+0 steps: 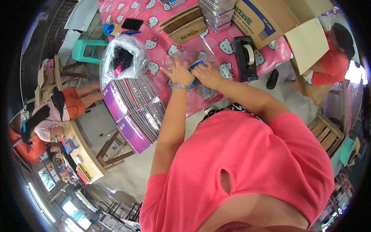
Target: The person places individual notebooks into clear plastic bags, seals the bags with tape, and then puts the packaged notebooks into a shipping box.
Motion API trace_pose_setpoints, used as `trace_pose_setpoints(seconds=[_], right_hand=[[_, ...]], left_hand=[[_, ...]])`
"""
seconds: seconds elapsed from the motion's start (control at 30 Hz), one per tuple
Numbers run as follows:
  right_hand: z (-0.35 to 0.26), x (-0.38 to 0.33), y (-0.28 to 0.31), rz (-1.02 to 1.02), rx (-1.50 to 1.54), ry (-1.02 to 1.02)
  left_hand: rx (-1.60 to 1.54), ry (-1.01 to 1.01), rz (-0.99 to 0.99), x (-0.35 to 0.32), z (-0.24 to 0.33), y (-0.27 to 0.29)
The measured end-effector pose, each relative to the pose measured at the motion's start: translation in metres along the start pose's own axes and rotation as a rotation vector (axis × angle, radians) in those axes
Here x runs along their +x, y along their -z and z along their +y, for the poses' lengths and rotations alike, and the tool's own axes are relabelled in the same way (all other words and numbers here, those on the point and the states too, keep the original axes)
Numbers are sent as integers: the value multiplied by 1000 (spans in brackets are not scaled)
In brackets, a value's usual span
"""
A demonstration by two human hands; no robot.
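Note:
On the pink table [201,101] with its cartoon-cat cover, my left hand [181,74] lies palm down with its fingers spread. It rests on a sheet or bag of clear plastic [205,48]. Close beside it, my right hand [207,75] has its fingers curled onto a small flat blue item [197,64], partly under the fingers; its kind does not show. Left of my left forearm, spiral notebooks with purple covers [133,133] are packed in rows under clear wrap. A black tape dispenser [244,63] stands right of my right hand.
Beyond my hands are a wooden holder [183,25], a notebook stack [217,15] and a cardboard box [259,23]. A plastic-lined bin [133,48], phone [132,24] and blue tape roll [110,29] sit left. One person [324,69] is at right, another [54,120] at left.

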State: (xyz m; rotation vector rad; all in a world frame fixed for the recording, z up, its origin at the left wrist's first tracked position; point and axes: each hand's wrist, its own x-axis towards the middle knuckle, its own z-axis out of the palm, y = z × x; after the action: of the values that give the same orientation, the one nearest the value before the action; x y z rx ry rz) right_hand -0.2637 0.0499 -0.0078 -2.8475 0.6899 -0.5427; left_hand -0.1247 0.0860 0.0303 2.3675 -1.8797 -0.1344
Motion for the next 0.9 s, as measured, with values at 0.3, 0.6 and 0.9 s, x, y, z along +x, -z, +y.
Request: trace_pose_setpoints(seconds=[0.3, 0.6, 0.9], right_hand=[[-1, -5, -9, 33, -62, -88], [12, 9, 21, -48, -161, 15], [-25, -51, 54, -249, 259, -262]], left_hand=[[196, 343, -78, -47, -37, 20], [-93, -93, 105, -38, -5, -38], [-34, -89, 60, -23, -6, -34]])
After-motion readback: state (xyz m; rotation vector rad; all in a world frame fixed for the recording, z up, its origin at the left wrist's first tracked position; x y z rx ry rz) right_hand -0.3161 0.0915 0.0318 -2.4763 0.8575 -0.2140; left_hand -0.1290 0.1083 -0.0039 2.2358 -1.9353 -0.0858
